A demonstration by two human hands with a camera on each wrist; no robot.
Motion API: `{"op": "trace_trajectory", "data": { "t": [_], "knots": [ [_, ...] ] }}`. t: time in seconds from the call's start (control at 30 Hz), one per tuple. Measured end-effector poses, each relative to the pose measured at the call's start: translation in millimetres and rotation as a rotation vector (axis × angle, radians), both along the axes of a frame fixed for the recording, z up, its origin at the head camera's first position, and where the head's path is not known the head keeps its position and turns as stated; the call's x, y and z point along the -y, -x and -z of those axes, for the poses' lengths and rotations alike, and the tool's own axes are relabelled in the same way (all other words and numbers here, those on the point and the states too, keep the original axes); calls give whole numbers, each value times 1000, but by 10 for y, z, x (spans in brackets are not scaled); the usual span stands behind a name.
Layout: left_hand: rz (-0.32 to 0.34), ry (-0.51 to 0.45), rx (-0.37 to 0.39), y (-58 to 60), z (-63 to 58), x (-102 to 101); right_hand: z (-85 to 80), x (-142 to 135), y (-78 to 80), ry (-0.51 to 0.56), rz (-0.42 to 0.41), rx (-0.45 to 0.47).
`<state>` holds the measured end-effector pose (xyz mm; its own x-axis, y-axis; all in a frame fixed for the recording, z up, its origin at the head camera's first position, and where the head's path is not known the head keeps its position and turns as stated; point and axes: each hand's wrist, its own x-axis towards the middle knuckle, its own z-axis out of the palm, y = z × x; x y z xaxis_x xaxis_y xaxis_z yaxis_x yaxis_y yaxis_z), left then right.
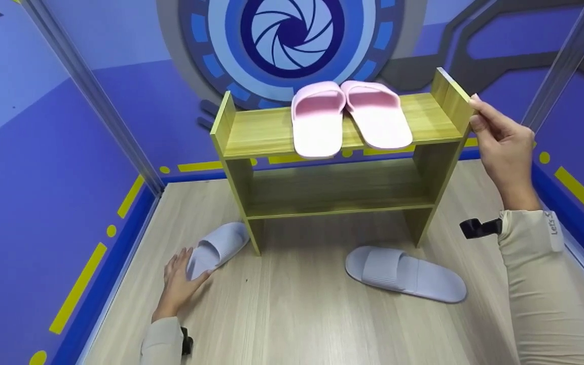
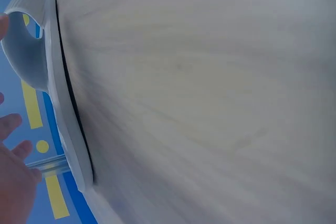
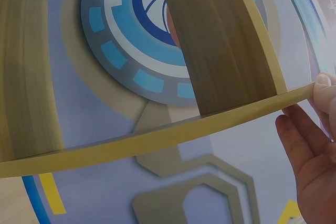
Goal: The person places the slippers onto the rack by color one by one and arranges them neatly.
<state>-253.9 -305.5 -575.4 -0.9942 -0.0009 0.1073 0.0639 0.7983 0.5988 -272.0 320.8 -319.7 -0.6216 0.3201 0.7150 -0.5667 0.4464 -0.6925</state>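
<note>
Left hand (image 1: pixel 178 286) low, right hand (image 1: pixel 507 147) high

Far left: blue-purple printed wall (image 1: pixel 18 203) with yellow dashes. Just in from it, the left hand, beige-sleeved, hovers about the heel end of a pale grey, open-toed rubber slipper (image 1: pixel 226 241) on the light wood-grain floor (image 1: pixel 302 309). Fingers and thumb spread wide, no grip seen; contact cannot be told. Slipper's toe points at the foot of the rack's left side panel.

Centre: a yellowish wood-grain two-tier rack (image 1: pixel 256 129), standing. On its top board, two pink slippers (image 1: pixel 318 132), side by side, strap ends touching, soles toward the camera.

Right of centre: matching grey slipper (image 1: pixel 431 279) on the floor before the rack, toe leftward.

Far right: the right hand pinches the rack's right side panel near its upper end, thumb against fingers.
</note>
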Motion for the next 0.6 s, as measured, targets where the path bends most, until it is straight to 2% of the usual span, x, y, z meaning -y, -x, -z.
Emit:
{"op": "trace_trajectory", "data": {
  "t": [0.1,0.4,0.6],
  "knots": [
    [1,-13,38,-9,-2,24,3,1,3,-5,8,0],
    [17,23,61,-44,38,102,9,-1,11,10,5,-1],
    [15,6,95,-64,62,143,6,-1,5,5,13,4]
  ]
}}
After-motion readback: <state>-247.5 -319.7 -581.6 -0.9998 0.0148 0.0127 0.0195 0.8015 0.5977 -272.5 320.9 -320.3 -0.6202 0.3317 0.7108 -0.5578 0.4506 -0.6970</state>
